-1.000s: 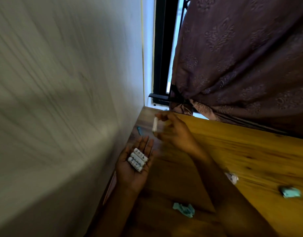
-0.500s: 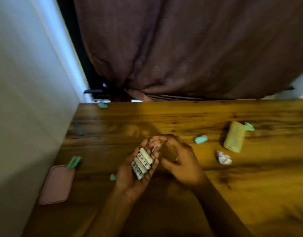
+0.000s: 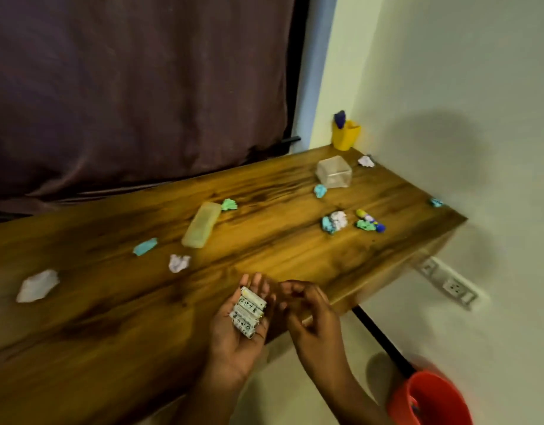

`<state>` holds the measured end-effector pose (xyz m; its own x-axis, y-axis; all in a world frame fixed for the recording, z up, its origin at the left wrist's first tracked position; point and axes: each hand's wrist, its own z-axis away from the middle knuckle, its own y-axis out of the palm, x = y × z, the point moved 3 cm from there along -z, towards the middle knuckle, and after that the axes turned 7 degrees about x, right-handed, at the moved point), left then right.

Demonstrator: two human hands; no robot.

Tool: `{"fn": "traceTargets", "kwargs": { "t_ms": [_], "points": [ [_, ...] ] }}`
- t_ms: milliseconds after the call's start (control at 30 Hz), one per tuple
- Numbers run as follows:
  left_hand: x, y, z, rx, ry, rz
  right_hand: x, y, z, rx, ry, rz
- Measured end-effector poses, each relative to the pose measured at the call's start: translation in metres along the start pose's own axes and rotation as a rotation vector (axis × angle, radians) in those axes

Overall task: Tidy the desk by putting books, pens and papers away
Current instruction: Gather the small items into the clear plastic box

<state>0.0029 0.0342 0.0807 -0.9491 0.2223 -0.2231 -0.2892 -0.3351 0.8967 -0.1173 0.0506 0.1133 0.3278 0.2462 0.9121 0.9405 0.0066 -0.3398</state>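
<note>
My left hand [image 3: 234,342] is palm up over the desk's front edge, and several short white printed cylinders [image 3: 248,311] lie side by side on its flat palm. My right hand [image 3: 310,317] hovers just right of them with loosely bent fingers and nothing in it. Crumpled papers are scattered on the wooden desk [image 3: 111,302]: a white one [image 3: 37,285] at the left, a white one [image 3: 178,262] and a teal one [image 3: 145,246] mid-desk, and a teal-and-white cluster [image 3: 333,221] at the right. A yellow-and-blue marker [image 3: 370,219] lies beside that cluster.
A translucent pen case [image 3: 201,228] and a clear box [image 3: 334,171] lie on the desk. A yellow cup [image 3: 346,134] stands in the far right corner. A red bin [image 3: 430,400] sits on the floor at the lower right, and a dark curtain [image 3: 142,87] hangs behind the desk.
My view has swung from the left wall to the desk's right end. My right hand has put its white cylinder with the others on my left palm and let go.
</note>
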Motion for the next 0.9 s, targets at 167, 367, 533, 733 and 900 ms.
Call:
{"fn": "traceTargets", "kwargs": {
  "t_ms": [167,367,533,733,900],
  "points": [
    [0.051,0.045,-0.031,0.014,-0.093,-0.046,-0.038,-0.078,-0.026,-0.121,0.112,0.0],
    [0.077,0.072,-0.111,-0.031,-0.073,-0.002,-0.104,-0.111,-0.11,-0.034,0.233,-0.098],
    [0.091,0.105,-0.196,-0.001,-0.057,0.053,-0.155,-0.141,-0.218,-0.068,0.315,-0.008],
    [0.105,0.147,-0.277,0.052,0.004,0.067,-0.205,-0.186,-0.381,-0.149,0.446,0.067],
    [0.109,0.155,-0.306,0.112,0.065,0.096,-0.237,-0.185,-0.456,-0.036,0.588,0.028]
  ]
}}
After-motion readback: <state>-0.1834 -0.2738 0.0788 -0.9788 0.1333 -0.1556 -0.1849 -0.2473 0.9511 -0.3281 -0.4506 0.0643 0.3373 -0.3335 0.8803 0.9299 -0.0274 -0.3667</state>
